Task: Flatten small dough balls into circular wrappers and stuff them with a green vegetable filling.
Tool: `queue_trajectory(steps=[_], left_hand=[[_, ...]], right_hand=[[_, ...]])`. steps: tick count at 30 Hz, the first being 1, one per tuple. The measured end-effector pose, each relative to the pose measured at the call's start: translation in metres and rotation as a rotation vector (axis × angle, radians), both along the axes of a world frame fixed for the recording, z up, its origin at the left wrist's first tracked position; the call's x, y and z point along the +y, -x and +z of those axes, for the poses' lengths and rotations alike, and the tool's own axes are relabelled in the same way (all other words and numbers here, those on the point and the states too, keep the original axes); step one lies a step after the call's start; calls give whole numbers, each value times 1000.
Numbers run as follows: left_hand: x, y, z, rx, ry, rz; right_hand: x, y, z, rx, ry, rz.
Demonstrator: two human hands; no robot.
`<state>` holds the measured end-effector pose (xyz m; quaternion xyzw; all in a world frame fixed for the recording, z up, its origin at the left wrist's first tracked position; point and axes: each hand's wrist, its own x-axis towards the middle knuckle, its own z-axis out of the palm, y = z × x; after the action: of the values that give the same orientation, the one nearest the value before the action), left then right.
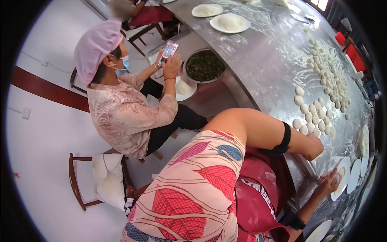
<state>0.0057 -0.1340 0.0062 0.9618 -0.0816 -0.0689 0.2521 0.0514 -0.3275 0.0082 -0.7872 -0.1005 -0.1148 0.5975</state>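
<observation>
My left hand (314, 147) is curled low over the steel table, just below a cluster of dough pieces (309, 117). Its fingers are turned away, so what they hold, if anything, is hidden. My right hand (331, 180) is closed around a pale, rod-like thing (337, 178), possibly a small rolling pin, too small to be sure. That hand is at the edge of a white plate (343, 169) with something pale on it. Black straps circle both my forearms, and a maroon apron (258, 193) covers my front.
A floured steel table (266, 60) bears many small dough pieces (330, 82) and plates of flour (229, 23). Beside it, a seated person (125, 97) in a pink cap holds a phone (168, 52). A pot of chopped greens (204, 65) and a chair (76, 181) stand nearby.
</observation>
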Motion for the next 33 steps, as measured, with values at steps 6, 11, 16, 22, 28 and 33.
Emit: queue_trajectory(steps=[6,11,16,22,28,33], left_hand=[[-4,-13,-8,-81,-28,-109],[1,-5,-8,-39,-27,-94],[6,-8,10,-44,-68,-111],[12,-22,-10,-33,-142,-203],[31,-8,8,77,385,22],[26,-5,12,119,279,37]], right_hand=[[-17,34,1,-25,24,-19],[-19,37,-4,-12,-28,-5],[-3,-25,-13,-60,13,86],[-35,63,5,-72,40,15],[-28,88,6,21,-139,34],[-1,28,7,-2,-59,-49]])
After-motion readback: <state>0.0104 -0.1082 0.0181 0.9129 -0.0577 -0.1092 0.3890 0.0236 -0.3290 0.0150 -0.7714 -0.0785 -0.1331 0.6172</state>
